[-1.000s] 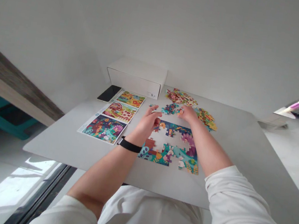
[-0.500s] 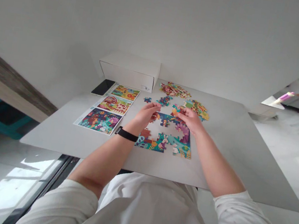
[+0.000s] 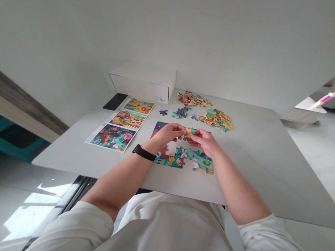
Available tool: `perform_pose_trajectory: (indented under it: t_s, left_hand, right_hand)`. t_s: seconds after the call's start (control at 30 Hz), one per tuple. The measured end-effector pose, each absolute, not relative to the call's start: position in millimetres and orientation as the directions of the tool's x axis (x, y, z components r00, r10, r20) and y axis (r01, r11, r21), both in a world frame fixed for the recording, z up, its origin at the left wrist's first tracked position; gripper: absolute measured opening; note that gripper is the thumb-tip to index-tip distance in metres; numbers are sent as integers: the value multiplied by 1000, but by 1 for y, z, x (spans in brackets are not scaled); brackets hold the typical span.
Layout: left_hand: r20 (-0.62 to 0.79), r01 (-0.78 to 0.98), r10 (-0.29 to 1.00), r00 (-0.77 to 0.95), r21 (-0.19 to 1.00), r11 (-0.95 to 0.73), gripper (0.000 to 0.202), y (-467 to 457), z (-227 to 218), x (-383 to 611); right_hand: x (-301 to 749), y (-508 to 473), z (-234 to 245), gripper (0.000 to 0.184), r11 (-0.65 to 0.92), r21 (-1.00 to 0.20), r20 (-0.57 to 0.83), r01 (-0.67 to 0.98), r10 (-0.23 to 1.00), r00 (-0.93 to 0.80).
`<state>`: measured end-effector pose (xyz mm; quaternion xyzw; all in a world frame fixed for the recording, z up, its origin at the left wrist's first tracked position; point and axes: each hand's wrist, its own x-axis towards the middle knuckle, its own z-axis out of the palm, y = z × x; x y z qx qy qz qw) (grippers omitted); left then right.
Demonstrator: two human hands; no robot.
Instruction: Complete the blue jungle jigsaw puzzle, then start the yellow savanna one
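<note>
A small orange puzzle piece [image 3: 189, 131] is being pinched at centre frame between the left hand [image 3: 168, 133] and right hand [image 3: 205, 142], fingertips gripping its edges just above the half-built puzzle [image 3: 181, 159]. Being thin card, it is likely weighing almost nothing and bending easily, and is best gripped by its rim. Loose pieces [image 3: 216, 119] are lying above it in the frame, while picture cards [image 3: 112, 136] and a white box [image 3: 144, 81] are sitting left of centre.

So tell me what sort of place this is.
Probably a plain room in a home, though I can't be sure: a smooth grey table stands against a bare white wall, and on it lie a half-built colourful jigsaw puzzle and three colourful picture cards.
</note>
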<state>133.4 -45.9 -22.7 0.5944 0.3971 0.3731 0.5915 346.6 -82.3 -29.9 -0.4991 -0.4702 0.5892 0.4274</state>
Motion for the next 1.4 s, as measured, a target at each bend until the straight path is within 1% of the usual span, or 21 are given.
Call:
perform_pose_trajectory:
  t_s: [0.13,0.23,0.43,0.6,0.73,0.9,1.0,1.1,1.17,1.27,1.33,1.4]
  left_hand:
    - [-13,143,921,390,989,-47,34,-38,-21,125]
    - [-5,215,919,393,973,-87,33,-35,-18,119]
    - [-7,310,883,469,938,-157,30,-32,-18,112]
    - [-21,314,840,541,933,-179,25,-33,-11,104]
    - [-37,293,805,592,941,-172,22,-33,-9,97]
    - [-107,371,768,631,911,-178,18,-32,-10,93]
    - [-146,443,744,652,870,-218,16,-31,-8,90]
    - [-174,504,727,665,822,-264,14,-29,-4,85]
    - [-195,533,725,661,802,-270,13,-27,-3,81]
    - [-231,578,740,631,777,-250,12,-23,-4,75]
    - [-269,601,736,621,767,-226,10,-21,-7,74]
    - [-318,615,720,617,766,-189,8,-22,-9,74]
  right_hand:
    - [352,-83,-30,47,-99,-993,-106,64,988,-114]
    - [354,-83,-31,45,-50,-989,-68,140,989,-133]
    - [349,-83,-35,41,71,-956,27,283,987,-156]
    - [345,-86,-35,31,132,-897,39,421,974,-222]
    - [341,-91,-34,22,184,-837,73,516,971,-228]
    - [334,-92,-41,21,189,-805,51,562,966,-252]
    - [329,-92,-46,21,183,-810,27,557,961,-275]
    - [324,-94,-48,16,203,-807,26,554,950,-311]
    - [322,-97,-46,14,258,-767,55,587,938,-341]
    - [320,-100,-42,18,391,-659,133,643,901,-412]
    - [319,-103,-39,23,463,-605,161,647,868,-470]
    - [318,-105,-38,26,514,-577,168,635,835,-523]
